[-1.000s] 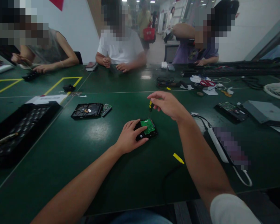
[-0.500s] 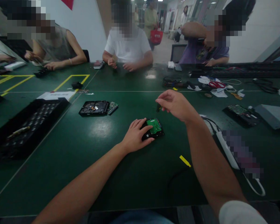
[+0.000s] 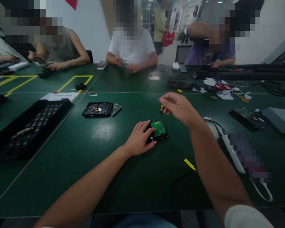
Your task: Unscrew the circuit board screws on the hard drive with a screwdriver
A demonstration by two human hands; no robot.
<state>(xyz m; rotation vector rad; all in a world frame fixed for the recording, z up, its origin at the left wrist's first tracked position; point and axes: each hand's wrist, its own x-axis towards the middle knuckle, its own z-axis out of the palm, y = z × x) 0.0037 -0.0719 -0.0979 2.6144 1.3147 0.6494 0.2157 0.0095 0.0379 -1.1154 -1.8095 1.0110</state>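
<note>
My left hand (image 3: 140, 138) lies over the left side of a hard drive (image 3: 161, 136), thumb along its near edge and fingers across its top, holding it against the table. A green circuit board (image 3: 159, 128) faces up on the drive. Above the far edge, my right hand (image 3: 177, 107) pinches a small black-and-yellow screwdriver (image 3: 161, 109) by its upper end. The screwdriver points down, and its thin shaft reaches toward the board's far edge; whether the tip sits in a screw is too small to tell.
Left of the drive are another drive casing (image 3: 97, 109), a loose circuit board (image 3: 116, 109) and a long black tray (image 3: 30, 129). A yellow strip (image 3: 190, 164) lies nearer me. A white power strip (image 3: 234, 153), another drive (image 3: 248, 117) and a grey box (image 3: 279, 118) are rightward. Several people sit opposite.
The screwdriver has turned in my right fingers, and more yellow shows on its handle. My left hand stays on the hard drive. The whole view has shifted slightly.
</note>
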